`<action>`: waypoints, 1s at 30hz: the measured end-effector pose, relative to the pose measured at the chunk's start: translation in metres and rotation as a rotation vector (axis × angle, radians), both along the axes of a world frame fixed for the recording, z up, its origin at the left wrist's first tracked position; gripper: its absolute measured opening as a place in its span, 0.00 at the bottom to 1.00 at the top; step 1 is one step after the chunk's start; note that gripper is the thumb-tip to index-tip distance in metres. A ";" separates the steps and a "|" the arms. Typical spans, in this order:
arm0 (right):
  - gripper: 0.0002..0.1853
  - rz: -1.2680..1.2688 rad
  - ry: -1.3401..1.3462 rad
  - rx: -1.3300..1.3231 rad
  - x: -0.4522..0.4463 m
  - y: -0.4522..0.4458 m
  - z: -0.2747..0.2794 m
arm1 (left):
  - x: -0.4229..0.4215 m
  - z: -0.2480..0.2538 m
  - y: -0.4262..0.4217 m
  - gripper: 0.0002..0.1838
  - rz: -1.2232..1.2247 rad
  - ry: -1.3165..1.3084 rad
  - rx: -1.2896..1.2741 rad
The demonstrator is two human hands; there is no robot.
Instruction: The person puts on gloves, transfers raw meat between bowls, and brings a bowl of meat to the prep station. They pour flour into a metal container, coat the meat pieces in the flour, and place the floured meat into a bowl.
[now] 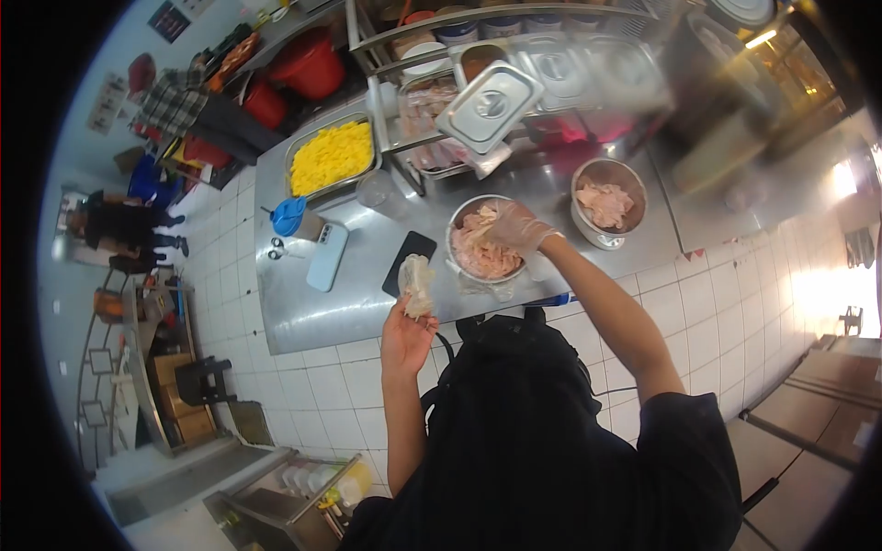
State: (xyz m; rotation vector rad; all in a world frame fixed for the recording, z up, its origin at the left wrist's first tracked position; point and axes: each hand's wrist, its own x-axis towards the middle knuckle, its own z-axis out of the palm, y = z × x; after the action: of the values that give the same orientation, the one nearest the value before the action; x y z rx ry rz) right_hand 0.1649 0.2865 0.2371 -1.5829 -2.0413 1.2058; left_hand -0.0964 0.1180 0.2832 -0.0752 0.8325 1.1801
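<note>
- The left hand (410,338) appears ungloved. Its fingertips are closed on a pale, crumpled item (418,286), held up by the near edge of the metal table (303,317); whether this is a wrapper, a glove or food is unclear.
- The right hand (522,228), in a clear glove, reaches over the rim of the nearer bowl (450,244), at the pinkish meat (489,261). Its fingertips are blurred against the meat, so whether they are spread, together or gripping a piece cannot be told.
- The meat lies heaped in that bowl, directly below and beside the right hand's fingers.
- To the right of the right hand, the second bowl (588,226) holds more pink pieces (604,204), with no hand on it.
- As for progress, both bowls contain meat, so neither has been emptied. The right hand is at the contents and the left is occupied away from them. One picture does not show how much has been handled, nor how much remains to be.
- Just beyond the left hand's item lies a black phone (394,276); a light blue phone (327,259) and a blue-lidded cup (290,217) are farther to its left.
- Beyond the right hand, a metal lid (490,103) sits tilted among the containers.
</note>
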 end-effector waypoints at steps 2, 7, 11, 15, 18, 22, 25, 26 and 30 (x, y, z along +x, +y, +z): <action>0.26 -0.142 0.051 -0.036 0.007 -0.010 -0.007 | 0.003 0.005 0.004 0.13 -0.005 -0.023 0.014; 0.30 -0.026 -0.090 -0.058 -0.001 -0.011 0.004 | 0.008 0.010 0.009 0.13 -0.024 0.060 0.003; 0.25 0.190 -0.483 0.176 -0.018 -0.023 0.009 | 0.012 0.010 0.011 0.13 -0.048 0.083 0.001; 0.18 -0.421 -0.341 -0.388 -0.061 -0.004 -0.006 | 0.013 0.006 0.007 0.13 -0.017 0.061 -0.004; 0.19 0.148 -0.535 0.072 -0.040 -0.028 0.048 | 0.011 0.000 0.002 0.13 -0.006 0.025 -0.002; 0.23 0.114 -0.442 0.078 -0.038 -0.016 -0.010 | 0.006 -0.007 0.004 0.13 -0.045 -0.021 -0.005; 0.20 0.224 -0.373 0.288 -0.022 -0.024 -0.010 | 0.006 -0.001 0.006 0.12 -0.046 0.016 -0.006; 0.22 0.205 -0.358 0.326 -0.022 -0.020 -0.027 | 0.006 0.000 0.008 0.12 -0.045 0.027 -0.011; 0.24 0.079 -0.250 0.201 -0.022 -0.018 -0.032 | 0.005 0.000 0.011 0.13 -0.054 0.069 -0.023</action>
State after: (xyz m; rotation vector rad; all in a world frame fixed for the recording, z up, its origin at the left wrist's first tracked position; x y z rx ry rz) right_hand 0.1429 0.2686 0.2054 -1.6363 -2.3162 0.8291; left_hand -0.0915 0.1293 0.2834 -0.0313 0.9033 1.1276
